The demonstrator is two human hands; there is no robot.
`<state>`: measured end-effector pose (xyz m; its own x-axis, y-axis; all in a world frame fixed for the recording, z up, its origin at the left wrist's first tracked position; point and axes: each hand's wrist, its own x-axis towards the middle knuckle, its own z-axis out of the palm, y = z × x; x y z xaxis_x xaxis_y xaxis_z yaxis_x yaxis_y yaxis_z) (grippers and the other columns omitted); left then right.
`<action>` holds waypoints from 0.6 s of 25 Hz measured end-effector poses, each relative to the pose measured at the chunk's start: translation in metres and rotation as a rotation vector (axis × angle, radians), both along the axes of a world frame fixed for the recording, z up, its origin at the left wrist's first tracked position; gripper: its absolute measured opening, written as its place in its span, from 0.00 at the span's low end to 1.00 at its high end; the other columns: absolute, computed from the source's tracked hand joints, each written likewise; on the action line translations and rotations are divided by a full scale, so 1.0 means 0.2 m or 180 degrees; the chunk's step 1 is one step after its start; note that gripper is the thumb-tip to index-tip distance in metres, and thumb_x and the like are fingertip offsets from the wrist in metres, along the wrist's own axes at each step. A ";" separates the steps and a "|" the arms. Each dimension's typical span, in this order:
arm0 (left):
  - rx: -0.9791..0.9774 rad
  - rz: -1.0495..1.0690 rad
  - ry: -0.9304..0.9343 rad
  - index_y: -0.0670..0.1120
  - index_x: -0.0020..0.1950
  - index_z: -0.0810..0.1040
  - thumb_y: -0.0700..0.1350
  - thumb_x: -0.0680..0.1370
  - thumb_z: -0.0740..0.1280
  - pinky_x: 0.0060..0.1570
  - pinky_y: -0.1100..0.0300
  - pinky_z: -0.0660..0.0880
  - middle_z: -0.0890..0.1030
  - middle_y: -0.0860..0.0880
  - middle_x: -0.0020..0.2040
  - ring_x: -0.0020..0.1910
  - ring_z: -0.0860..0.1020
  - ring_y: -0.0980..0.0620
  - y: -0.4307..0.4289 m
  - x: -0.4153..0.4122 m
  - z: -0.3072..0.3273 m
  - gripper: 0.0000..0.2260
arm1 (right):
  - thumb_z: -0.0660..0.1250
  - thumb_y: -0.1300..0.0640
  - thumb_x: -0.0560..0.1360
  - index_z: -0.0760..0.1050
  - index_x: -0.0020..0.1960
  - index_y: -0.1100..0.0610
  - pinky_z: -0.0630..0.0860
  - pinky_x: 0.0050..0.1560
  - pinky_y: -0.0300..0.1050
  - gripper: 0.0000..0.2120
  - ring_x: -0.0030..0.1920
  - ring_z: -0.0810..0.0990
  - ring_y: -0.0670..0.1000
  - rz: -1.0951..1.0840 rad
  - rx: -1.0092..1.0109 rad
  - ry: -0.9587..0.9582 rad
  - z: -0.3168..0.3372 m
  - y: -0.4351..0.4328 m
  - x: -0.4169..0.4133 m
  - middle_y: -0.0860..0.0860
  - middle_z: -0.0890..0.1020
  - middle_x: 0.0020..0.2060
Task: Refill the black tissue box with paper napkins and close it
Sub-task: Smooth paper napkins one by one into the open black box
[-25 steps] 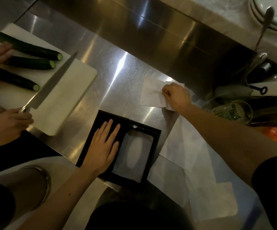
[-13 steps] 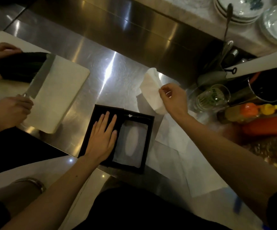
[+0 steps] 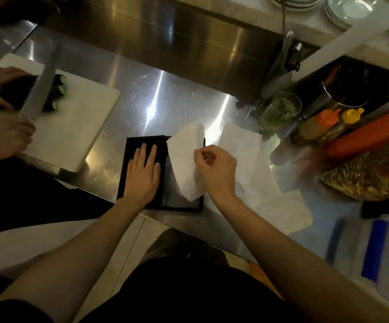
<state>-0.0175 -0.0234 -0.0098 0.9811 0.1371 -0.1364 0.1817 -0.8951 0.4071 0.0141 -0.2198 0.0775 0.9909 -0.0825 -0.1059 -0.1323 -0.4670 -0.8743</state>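
At the lower centre of the frame we press our left hand (image 3: 143, 174) flat, fingers spread, on the matte black tissue box (image 3: 140, 145), which sits on the brushed steel bench (image 3: 177, 99). Our right hand (image 3: 214, 167) has its grip pinched shut on a soft, crinkled white napkin (image 3: 184, 159) held over the box's right half, and more flat napkins (image 3: 242, 145) lie just right of it.

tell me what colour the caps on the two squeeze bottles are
One cap is orange, the other cap yellow; the head view shows them.
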 end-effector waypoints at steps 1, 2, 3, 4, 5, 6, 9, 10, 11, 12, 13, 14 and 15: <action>0.0010 -0.0010 0.0030 0.48 0.79 0.53 0.54 0.81 0.44 0.73 0.41 0.52 0.54 0.41 0.79 0.77 0.51 0.42 0.01 0.00 0.00 0.26 | 0.68 0.53 0.77 0.82 0.46 0.55 0.71 0.38 0.22 0.07 0.36 0.78 0.37 -0.0032 -0.0010 0.0051 -0.03 0.03 -0.03 0.43 0.80 0.37; 0.0003 -0.0043 0.0053 0.48 0.79 0.53 0.54 0.81 0.45 0.74 0.41 0.52 0.53 0.41 0.79 0.77 0.51 0.42 0.01 0.00 0.01 0.26 | 0.67 0.53 0.77 0.82 0.46 0.55 0.71 0.38 0.23 0.08 0.36 0.78 0.39 -0.0070 -0.0061 0.0098 -0.05 0.06 -0.06 0.43 0.81 0.37; -0.0010 -0.0088 0.0067 0.48 0.79 0.52 0.54 0.81 0.45 0.74 0.42 0.52 0.53 0.41 0.79 0.77 0.50 0.42 0.01 0.00 0.02 0.26 | 0.66 0.54 0.78 0.82 0.46 0.56 0.71 0.38 0.24 0.08 0.36 0.78 0.40 -0.0103 -0.0128 0.0124 -0.08 0.08 -0.08 0.45 0.81 0.38; -0.0034 -0.0117 0.0072 0.48 0.79 0.52 0.54 0.81 0.45 0.74 0.42 0.52 0.53 0.41 0.79 0.77 0.50 0.42 0.02 0.00 0.02 0.26 | 0.66 0.54 0.78 0.82 0.45 0.57 0.73 0.39 0.27 0.09 0.36 0.79 0.42 -0.0108 -0.0188 0.0140 -0.11 0.09 -0.10 0.47 0.82 0.38; -0.0053 -0.0137 0.0074 0.48 0.79 0.52 0.54 0.81 0.45 0.74 0.42 0.51 0.52 0.41 0.79 0.77 0.50 0.42 0.02 -0.01 0.03 0.26 | 0.65 0.54 0.78 0.81 0.44 0.57 0.76 0.40 0.32 0.09 0.36 0.80 0.44 -0.0093 -0.0244 0.0156 -0.14 0.11 -0.11 0.49 0.83 0.38; -0.0068 -0.0154 0.0067 0.48 0.79 0.52 0.54 0.81 0.45 0.74 0.43 0.51 0.52 0.41 0.79 0.77 0.50 0.42 0.03 -0.01 0.03 0.26 | 0.65 0.55 0.78 0.81 0.43 0.58 0.78 0.40 0.38 0.10 0.36 0.80 0.46 -0.0067 -0.0319 0.0160 -0.16 0.12 -0.11 0.50 0.83 0.37; -0.0131 -0.0174 0.0079 0.48 0.79 0.51 0.54 0.81 0.45 0.74 0.43 0.50 0.51 0.41 0.79 0.78 0.49 0.42 0.02 -0.01 0.02 0.26 | 0.64 0.56 0.78 0.81 0.41 0.61 0.80 0.40 0.48 0.12 0.34 0.81 0.50 -0.0107 -0.0618 0.0132 -0.24 0.16 -0.12 0.54 0.83 0.35; -0.0131 -0.0188 0.0095 0.48 0.79 0.51 0.54 0.81 0.45 0.74 0.43 0.50 0.51 0.41 0.79 0.78 0.49 0.42 0.02 -0.01 0.02 0.26 | 0.64 0.56 0.78 0.81 0.41 0.61 0.80 0.40 0.50 0.12 0.34 0.80 0.51 -0.0156 -0.0690 0.0154 -0.26 0.17 -0.12 0.54 0.83 0.34; -0.0122 -0.0211 0.0095 0.48 0.79 0.51 0.54 0.81 0.46 0.74 0.43 0.50 0.52 0.41 0.79 0.77 0.50 0.42 0.02 0.00 0.01 0.26 | 0.64 0.56 0.77 0.81 0.40 0.62 0.80 0.38 0.51 0.13 0.33 0.80 0.52 -0.0185 -0.0773 0.0178 -0.28 0.19 -0.13 0.55 0.83 0.33; -0.0121 -0.0240 0.0077 0.47 0.79 0.52 0.54 0.81 0.46 0.74 0.42 0.51 0.52 0.40 0.79 0.77 0.51 0.41 0.03 0.00 0.01 0.26 | 0.64 0.55 0.77 0.80 0.39 0.62 0.79 0.37 0.52 0.13 0.32 0.79 0.52 -0.0177 -0.0872 0.0215 -0.29 0.21 -0.14 0.55 0.82 0.32; -0.0131 -0.0262 0.0051 0.47 0.79 0.53 0.53 0.81 0.46 0.73 0.41 0.52 0.53 0.40 0.79 0.77 0.51 0.41 0.04 0.00 0.01 0.26 | 0.64 0.55 0.78 0.79 0.37 0.62 0.79 0.37 0.52 0.14 0.31 0.79 0.53 -0.0120 -0.1003 0.0246 -0.30 0.22 -0.13 0.55 0.81 0.31; -0.0152 -0.0281 0.0030 0.46 0.78 0.53 0.53 0.81 0.47 0.73 0.41 0.52 0.53 0.39 0.78 0.77 0.51 0.40 0.04 0.00 0.00 0.26 | 0.63 0.55 0.78 0.77 0.36 0.62 0.78 0.36 0.52 0.15 0.31 0.78 0.53 -0.0021 -0.1165 0.0278 -0.30 0.23 -0.13 0.56 0.80 0.30; -0.0170 -0.0302 0.0026 0.46 0.79 0.53 0.53 0.81 0.47 0.73 0.41 0.52 0.53 0.39 0.78 0.77 0.51 0.40 0.04 0.00 0.00 0.26 | 0.63 0.56 0.78 0.75 0.34 0.62 0.78 0.36 0.52 0.16 0.31 0.76 0.53 0.0098 -0.1328 0.0323 -0.31 0.24 -0.12 0.56 0.79 0.30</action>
<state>-0.0180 -0.0145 -0.0090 0.9882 0.0359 -0.1490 0.1006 -0.8855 0.4535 -0.0093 -0.1713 0.0163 0.9799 -0.1094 -0.1668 -0.1883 -0.7829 -0.5930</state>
